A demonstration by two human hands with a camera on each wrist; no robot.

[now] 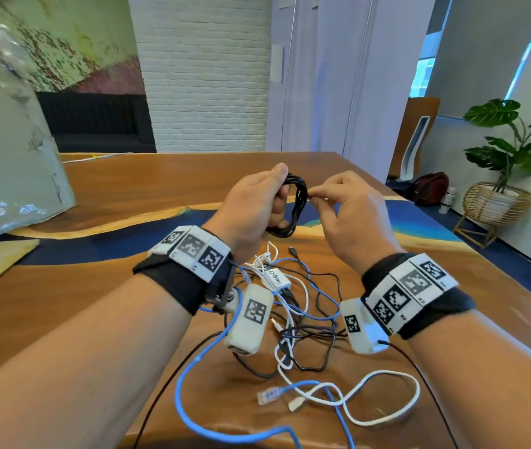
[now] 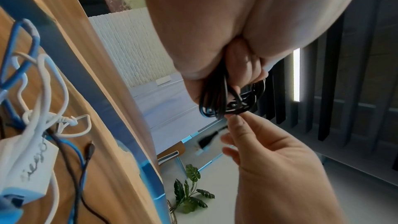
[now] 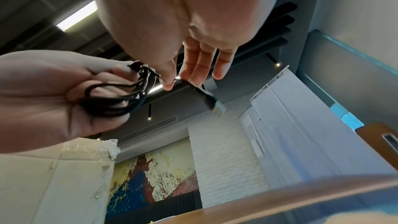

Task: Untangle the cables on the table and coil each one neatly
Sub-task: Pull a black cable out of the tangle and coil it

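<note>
My left hand (image 1: pixel 259 202) grips a coiled black cable (image 1: pixel 295 205) above the table, its loops wrapped through my curled fingers (image 3: pixel 101 89). My right hand (image 1: pixel 342 202) pinches the free end of that cable between thumb and forefinger, right beside the coil (image 2: pixel 228 106). The cable's USB plug (image 3: pixel 212 102) hangs just past the pinch. On the table below lies a tangle of a blue network cable (image 1: pixel 193 367), a white cable (image 1: pixel 371 403), thin black cables (image 1: pixel 316 345) and a white adapter box (image 1: pixel 277 278).
The wooden table (image 1: pixel 128 189) has a blue resin strip across it. A large grey box wrapped in plastic (image 1: pixel 8 140) stands at the left. A potted plant (image 1: pixel 513 150) and a bag stand on the floor past the right edge.
</note>
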